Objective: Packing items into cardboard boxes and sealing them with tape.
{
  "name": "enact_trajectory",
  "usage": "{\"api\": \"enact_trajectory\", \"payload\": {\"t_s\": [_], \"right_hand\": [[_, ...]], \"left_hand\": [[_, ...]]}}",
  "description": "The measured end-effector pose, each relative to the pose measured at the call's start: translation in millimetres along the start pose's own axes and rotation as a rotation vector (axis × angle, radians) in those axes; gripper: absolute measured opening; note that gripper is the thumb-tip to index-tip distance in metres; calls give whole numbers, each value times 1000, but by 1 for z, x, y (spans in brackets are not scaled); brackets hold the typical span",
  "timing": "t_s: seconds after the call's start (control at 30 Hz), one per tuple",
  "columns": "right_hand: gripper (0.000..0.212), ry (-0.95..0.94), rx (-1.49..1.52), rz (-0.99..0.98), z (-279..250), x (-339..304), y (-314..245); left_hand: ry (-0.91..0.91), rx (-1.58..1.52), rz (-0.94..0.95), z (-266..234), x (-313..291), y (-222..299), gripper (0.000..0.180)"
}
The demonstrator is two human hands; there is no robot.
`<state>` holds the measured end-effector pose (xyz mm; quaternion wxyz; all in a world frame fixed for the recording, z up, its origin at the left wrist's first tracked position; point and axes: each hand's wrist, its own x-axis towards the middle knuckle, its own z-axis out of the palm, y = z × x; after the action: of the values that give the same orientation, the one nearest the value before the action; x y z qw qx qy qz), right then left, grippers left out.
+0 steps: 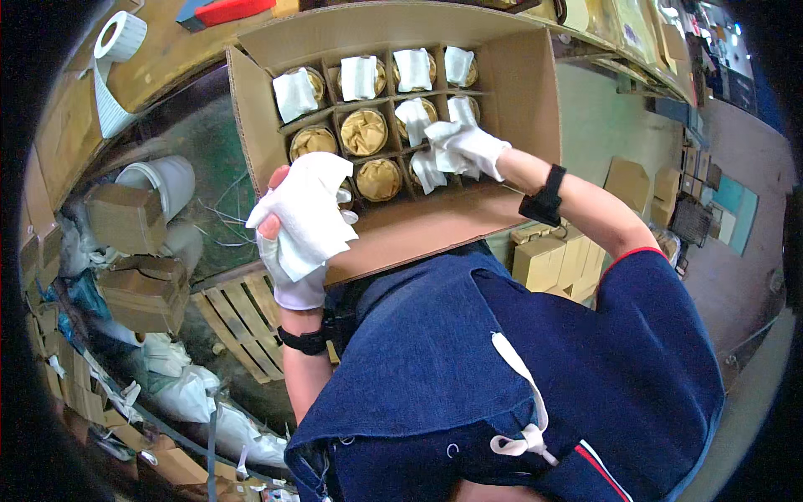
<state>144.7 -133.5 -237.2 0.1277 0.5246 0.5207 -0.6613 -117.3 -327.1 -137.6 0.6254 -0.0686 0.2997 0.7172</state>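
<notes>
An open cardboard box with cardboard dividers stands in front of me. Its cells hold several round glass-like containers stuffed with crumpled brown paper. White soft sheets lie over the whole far row and some cells at the right. My left hand, in a white glove with bare fingertips, is closed around a stack of white sheets at the box's near left corner. My right hand, also gloved, reaches into the right side, its fingers together on a white sheet; the fingertips blend with it.
A paper label roll trails off the wooden bench at the far left. Below it are a white bucket, cardboard boxes and a wooden pallet. More cartons stand to the right, beyond my right arm.
</notes>
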Motion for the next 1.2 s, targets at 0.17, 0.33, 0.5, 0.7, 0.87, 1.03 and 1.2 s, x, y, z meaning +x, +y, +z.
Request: {"api": "enact_trajectory", "payload": {"t_s": [0.17,0.33,0.5,0.7,0.87,1.03,1.2], "right_hand": [[33,-292,192,172,21,24,-56],[36,155,-628,-191,83,92,-52],[39,277,-863,-407,84,149,-5],[71,138,-438,-92,41,-11,-129],[48,54,-580,-668,93,-77,-118],[32,-35,13,-733,102,-62,-95],[25,-277,35,160,42,-49,-103]], "left_hand": [[18,-11,-15,0,4,-5,70],[2,49,-47,-2,-6,-8,71],[20,39,-91,7,2,-11,70],[5,73,-44,6,-3,-13,58],[50,465,59,-1,5,-25,50],[150,315,43,5,4,-25,44],[311,312,-4,1,-4,-20,35]]}}
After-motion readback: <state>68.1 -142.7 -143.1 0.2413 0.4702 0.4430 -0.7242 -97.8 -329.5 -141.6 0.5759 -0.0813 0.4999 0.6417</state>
